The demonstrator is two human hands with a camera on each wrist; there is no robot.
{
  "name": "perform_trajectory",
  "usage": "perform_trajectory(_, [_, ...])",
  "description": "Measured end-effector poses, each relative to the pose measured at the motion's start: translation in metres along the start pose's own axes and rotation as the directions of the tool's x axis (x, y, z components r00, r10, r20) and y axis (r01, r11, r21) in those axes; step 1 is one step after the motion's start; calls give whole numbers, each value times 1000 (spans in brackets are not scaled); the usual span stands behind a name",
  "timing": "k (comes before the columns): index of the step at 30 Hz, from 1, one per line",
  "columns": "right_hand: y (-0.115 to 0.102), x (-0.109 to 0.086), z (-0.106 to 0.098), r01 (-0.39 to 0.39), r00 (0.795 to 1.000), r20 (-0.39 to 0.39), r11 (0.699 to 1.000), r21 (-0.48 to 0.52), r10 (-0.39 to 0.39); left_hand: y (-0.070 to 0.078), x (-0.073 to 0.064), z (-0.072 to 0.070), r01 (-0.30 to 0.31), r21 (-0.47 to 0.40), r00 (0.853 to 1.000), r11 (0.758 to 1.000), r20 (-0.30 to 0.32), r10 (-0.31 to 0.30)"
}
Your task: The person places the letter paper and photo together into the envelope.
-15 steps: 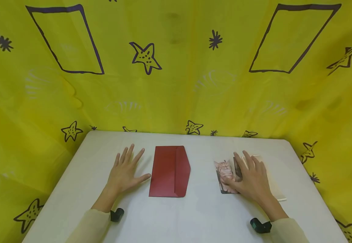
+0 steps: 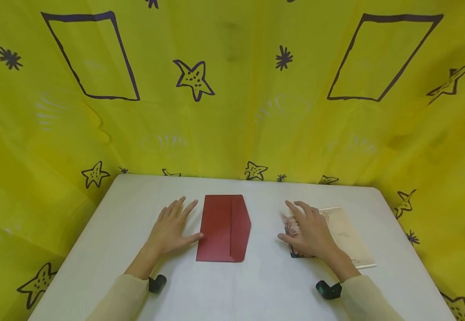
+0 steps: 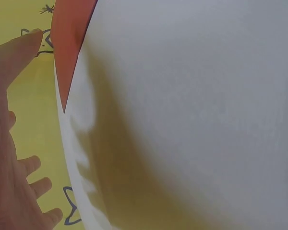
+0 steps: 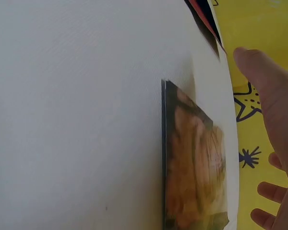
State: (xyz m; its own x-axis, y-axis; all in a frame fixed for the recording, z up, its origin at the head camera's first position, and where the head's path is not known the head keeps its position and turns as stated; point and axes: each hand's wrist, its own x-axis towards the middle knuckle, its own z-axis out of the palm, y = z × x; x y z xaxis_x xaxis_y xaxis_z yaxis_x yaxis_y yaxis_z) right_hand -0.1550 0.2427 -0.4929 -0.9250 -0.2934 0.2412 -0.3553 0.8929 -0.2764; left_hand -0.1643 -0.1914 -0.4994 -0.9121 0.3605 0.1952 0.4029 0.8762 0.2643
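"How far along are we, by the head view?"

"Barely begun, we judge: the red envelope lies flap-open on the tabletop; the picture card and, farther right of the envelope, the cream card remain outside it."

"Left wrist view?"

"Our left hand, left of the envelope, spreads its fingers wide, holding nothing."

"Right wrist view?"

"Our right hand, right of the envelope, keeps nothing between its parted fingers; nothing is lifted yet."
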Motion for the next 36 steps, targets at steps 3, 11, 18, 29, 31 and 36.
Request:
perform_trajectory(3, [-8, 7, 5, 42, 999, 0, 999, 17, -42, 4, 3, 2, -22, -13, 1000, 1000, -3, 22])
perform_trajectory(11, [-30, 23, 19, 82, 996, 27, 992, 94, -85, 12, 8, 8, -71, -37, 997, 997, -12, 70])
perform_trajectory(18, [-47, 31, 33, 74, 993, 76, 988, 133, -85, 20, 11, 9, -106, -59, 994, 993, -26, 105])
perform_trajectory(29, [-69, 37, 48, 71, 989, 114, 983, 167, -90, 31, 17, 12, -72, -105, 995, 992, 64, 79])
perform_trajectory(31, [-70, 38, 49, 62, 988, 133, 985, 159, -84, 34, 18, 12, -60, -112, 994, 992, 83, 69])
perform_trajectory(36, [-71, 39, 52, 62, 983, 160, 989, 137, -84, 40, 21, 10, -37, -117, 992, 992, 119, 51])
